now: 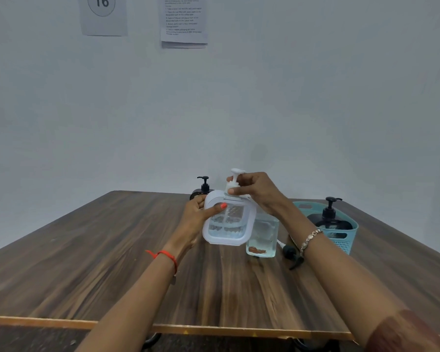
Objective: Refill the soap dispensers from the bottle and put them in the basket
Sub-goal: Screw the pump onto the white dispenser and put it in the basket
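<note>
Head view: the left hand [197, 217] grips the white-framed clear soap dispenser [228, 222] by its left edge, thumb across the front panel, which steadies the body against twisting. The right hand [257, 191] pinches the collar of the white pump [235, 179] with thumb and fingers curled round it, a grip suited to turning the pump on its thread; the direction of turn cannot be determined. The dispenser is held slightly tilted at table centre and shows clear liquid inside. Directly behind it stands the clear refill bottle [263, 235], kept near so that pouring needs little travel; its mouth is hidden by the right wrist. A loose black pump head [291, 255] lies on the wooden table [112, 262] beside the bottle, probably removed from it. The teal basket [346, 240] at right already contains one black pump dispenser [329, 219]. A second black dispenser [203, 188] stands behind the left hand, outside the basket.
</note>
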Motion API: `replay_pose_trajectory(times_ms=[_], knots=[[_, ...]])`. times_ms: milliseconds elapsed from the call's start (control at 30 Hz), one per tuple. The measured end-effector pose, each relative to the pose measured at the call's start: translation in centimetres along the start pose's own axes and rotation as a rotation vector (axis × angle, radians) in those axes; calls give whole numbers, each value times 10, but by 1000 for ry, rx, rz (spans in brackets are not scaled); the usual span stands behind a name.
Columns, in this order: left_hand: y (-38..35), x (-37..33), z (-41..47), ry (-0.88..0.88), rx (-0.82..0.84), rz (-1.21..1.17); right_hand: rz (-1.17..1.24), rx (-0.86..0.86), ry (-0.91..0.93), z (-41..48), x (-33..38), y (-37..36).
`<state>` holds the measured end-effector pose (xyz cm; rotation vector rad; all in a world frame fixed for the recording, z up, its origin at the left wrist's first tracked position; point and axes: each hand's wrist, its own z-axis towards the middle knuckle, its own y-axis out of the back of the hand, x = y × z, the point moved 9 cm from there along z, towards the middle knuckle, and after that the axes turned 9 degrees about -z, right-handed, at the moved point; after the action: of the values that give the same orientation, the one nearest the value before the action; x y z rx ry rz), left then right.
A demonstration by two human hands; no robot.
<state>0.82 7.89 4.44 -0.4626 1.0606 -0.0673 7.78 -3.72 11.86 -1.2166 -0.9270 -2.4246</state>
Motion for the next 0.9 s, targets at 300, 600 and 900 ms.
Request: replay_pose_trajectory(times_ms=[300, 600, 900], knots=[[5, 3, 2, -10, -40, -11, -26, 69, -6, 4, 1, -6], [6, 4, -1, -8, -61, -20, -119, -38, -87, 4, -11, -12], [11, 1, -1, -21, -80, -21, -13, -182, -57, -4, -4, -4]])
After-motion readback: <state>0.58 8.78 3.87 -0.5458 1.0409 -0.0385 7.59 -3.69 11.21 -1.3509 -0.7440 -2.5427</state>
